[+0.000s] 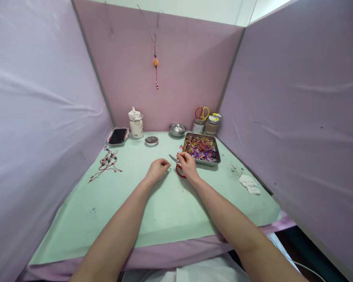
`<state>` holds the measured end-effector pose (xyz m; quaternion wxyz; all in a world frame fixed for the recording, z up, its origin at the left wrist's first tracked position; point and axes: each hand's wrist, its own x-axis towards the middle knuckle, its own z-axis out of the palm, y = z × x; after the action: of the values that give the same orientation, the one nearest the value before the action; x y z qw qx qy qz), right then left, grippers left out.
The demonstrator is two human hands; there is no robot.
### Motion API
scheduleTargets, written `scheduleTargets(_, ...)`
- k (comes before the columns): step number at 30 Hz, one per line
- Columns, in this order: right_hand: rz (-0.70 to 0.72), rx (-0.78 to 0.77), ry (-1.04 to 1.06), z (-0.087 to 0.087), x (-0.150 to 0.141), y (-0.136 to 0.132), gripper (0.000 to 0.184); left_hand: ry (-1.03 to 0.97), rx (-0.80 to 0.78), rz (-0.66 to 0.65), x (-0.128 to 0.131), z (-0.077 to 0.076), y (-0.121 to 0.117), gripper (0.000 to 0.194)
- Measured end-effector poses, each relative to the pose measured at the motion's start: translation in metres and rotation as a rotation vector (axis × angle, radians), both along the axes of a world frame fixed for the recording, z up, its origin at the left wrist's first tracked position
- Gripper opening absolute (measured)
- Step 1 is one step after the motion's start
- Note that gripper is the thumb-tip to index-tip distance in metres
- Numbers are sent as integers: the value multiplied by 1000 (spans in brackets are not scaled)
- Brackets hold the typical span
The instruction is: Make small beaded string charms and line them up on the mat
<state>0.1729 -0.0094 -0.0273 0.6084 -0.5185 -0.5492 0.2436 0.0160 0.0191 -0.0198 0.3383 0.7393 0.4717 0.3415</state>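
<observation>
Eyeing the red-handled metal scissors (173, 158) just off the near left corner of the shallow rectangular steel tray (211, 163), I'd guess they're stiff, light and a bit slick, so grab the loops. The hair-thin pale strand (171, 163) beside them looks limp; pinch near an end. Left hand (159, 168) and right hand (188, 166) both have fingertips pressed together, but can't tell what's pinched. Tray's heaped with purple beads (202, 154) and yellow-red cords (198, 143). Behind it, a printed can (198, 127) holds red and yellow loop handles (202, 113).
</observation>
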Motion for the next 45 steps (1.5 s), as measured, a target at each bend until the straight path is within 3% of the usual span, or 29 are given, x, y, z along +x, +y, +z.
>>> scheduleTargets(5, -78, 77, -153, -1, 2, -2, 19, -46, -36, -1, -1, -3, 3, 16)
scheduleTargets(11, 89, 111, -356, -5, 0, -2, 16, -104, -51, -34, 0, 0, 0, 15)
scheduleTargets(17, 80, 116, -453, -7, 2, -2, 11, -184, -96, -89, 3, 1, -1, 16)
scheduleTargets(30, 68, 116, -310, -8, -2, -3, 13, -325, -241, -103, 10, -2, -5, 14)
scheduleTargets(37, 119, 38, -57, -6, -8, -3, 13, -410, -329, -50, 7, 6, -7, 19)
scheduleTargets(45, 181, -55, 75, -14, -5, 6, 18, -483, -309, 33, 6, 7, -6, 25)
